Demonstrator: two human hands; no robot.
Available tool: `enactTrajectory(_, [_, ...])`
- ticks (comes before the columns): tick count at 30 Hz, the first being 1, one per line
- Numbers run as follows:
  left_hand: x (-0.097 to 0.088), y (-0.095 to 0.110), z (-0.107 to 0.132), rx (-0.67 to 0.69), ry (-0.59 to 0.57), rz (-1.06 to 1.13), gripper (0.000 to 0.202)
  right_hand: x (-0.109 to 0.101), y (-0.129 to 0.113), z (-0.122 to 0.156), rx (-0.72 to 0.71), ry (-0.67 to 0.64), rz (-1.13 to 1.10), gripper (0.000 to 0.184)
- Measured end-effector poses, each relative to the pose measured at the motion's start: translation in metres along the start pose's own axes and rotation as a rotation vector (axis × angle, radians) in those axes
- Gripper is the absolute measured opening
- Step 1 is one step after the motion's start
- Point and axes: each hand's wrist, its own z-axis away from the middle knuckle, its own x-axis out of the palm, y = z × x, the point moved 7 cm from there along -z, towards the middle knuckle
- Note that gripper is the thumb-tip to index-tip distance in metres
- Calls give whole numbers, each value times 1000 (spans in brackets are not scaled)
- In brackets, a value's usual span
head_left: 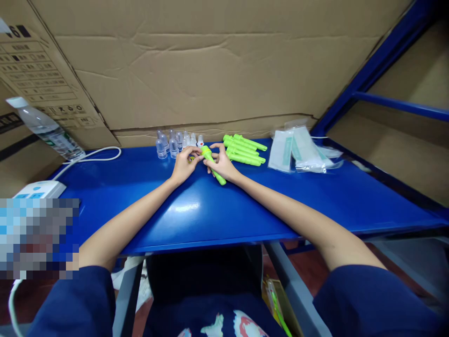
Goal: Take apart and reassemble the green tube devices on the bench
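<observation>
My right hand [222,164] is closed around a lime-green plastic handle [219,178], shaped like a small torch, its wider yellowish head [206,150] tilted up to the left. At that head, the fingertips of my left hand [185,164] are pinched together. A bit of yellow shows under the left fingers, but what they hold is mostly hidden. Just behind my left hand stand several clear plastic bulb-shaped caps [162,149], and a small white-based piece [200,141] with a red spot. Several more lime-green handles [245,157] lie piled to the right of my right hand.
Clear bags with white and green packets [281,150] lie at the back right of the blue table [210,210]. On the left are a water bottle [52,131], a white cable [94,157] and a power strip [42,188]. Cardboard [217,70] walls the back.
</observation>
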Motion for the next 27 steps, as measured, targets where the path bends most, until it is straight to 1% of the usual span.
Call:
enactTrajectory(6, [0, 0, 1, 1, -20, 2, 12, 2, -4, 1, -34, -26, 0, 47])
enactTrajectory(10, [1, -1, 0, 7, -22, 31, 13, 1, -4, 1, -35, -16, 3, 48])
enactTrajectory(13, [2, -3, 0, -15, -31, 45, 14, 1, -4, 2, -34, -15, 9, 49])
enactTrajectory(19, [3, -6, 0, -41, -35, 53, 15, 2, -5, 2, -39, -21, 26, 46])
enactTrajectory(21, [3, -4, 0, -27, -39, 39, 15, 2, -6, 2, -39, -13, 26, 45])
enactTrajectory(27, [3, 5, 1, 76, -64, -43, 18, 2, -7, 2, -47, -27, 29, 42])
